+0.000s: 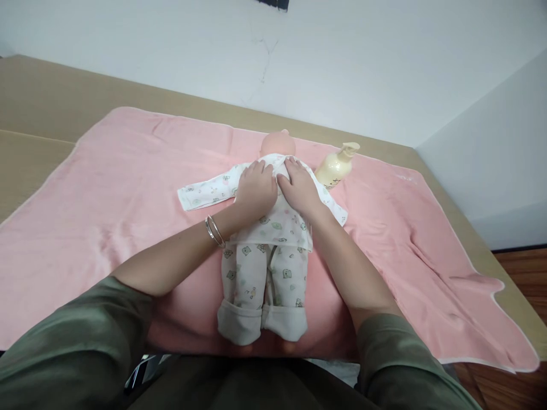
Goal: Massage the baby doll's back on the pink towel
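Observation:
A baby doll (277, 143) lies on a pink blanket, its head toward the wall and its feet toward me. It wears a white printed long-sleeved top (277, 228) and matching trousers (250, 279) with rolled-up cuffs. My left hand (257, 188) rests flat on the left side of the doll's chest, fingers stretched toward its neck. On the other side of the chest lies my right hand (299, 185), also flat with its fingers out. The two thumbs nearly meet at the middle. My hands hide much of the upper top.
The pink blanket (128, 188) covers most of a wooden table (38, 97). A cream pump bottle (335, 168) stands tilted in view just right of the doll's shoulder. A white wall (171, 45) rises behind the table, and another wall is at the right.

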The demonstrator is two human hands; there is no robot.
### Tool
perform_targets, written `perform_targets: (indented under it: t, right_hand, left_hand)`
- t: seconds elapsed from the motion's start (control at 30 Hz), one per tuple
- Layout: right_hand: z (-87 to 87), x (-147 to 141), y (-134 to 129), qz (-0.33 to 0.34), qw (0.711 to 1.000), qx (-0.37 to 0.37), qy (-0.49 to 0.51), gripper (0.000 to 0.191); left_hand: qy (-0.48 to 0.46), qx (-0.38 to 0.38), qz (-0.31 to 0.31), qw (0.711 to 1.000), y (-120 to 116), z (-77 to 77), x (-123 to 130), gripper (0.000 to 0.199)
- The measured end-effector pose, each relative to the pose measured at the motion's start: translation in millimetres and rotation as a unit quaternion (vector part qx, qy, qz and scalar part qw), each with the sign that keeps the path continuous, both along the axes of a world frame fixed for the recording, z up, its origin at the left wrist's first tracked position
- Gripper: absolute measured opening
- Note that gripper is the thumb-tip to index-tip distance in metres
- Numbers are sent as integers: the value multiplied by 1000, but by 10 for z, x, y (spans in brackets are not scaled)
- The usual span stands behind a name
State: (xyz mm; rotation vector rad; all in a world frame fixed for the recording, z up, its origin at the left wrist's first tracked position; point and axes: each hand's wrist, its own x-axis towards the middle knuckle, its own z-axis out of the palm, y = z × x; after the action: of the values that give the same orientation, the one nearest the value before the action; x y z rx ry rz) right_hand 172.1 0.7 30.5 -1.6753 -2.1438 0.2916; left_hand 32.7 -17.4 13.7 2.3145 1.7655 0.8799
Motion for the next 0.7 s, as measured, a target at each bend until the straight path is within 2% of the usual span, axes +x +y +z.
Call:
perform_targets:
  t: [0.13, 0.23, 0.33, 0.4, 0.47, 0.57, 0.63, 0.7]
  right_hand:
    - [63, -45, -76, -11, 998, -5, -57, 64]
    - [134, -151, -232, -25, 993, 22, -117, 57]
    - [195, -254, -401, -33, 986, 35, -159, 53]
    - [219, -285, -466, -28, 985, 36, -168, 52]
    - [230, -263, -457, -18, 988, 34, -151, 49]
    - [225, -144, -312, 13, 995, 19, -98, 45]
    - [211, -48, -189, 37, 997, 5, -68, 46]
    - [196, 12, -111, 52, 997, -6, -54, 50]
  left_hand:
    - [29, -10, -19, 999, -52, 115, -14, 39]
    - [53, -62, -29, 996, 104, 201, -157, 36]
    - [62, -123, 0, 990, 264, 242, -287, 37]
    - [73, -131, 6, 989, 276, 258, -301, 38]
    - [101, -115, -16, 988, 183, 296, -254, 36]
    - [149, -103, -51, 982, -89, 432, -139, 32]
    - [170, -120, -57, 976, -253, 545, -86, 32]
    - [182, -149, -63, 970, -320, 621, -78, 31]
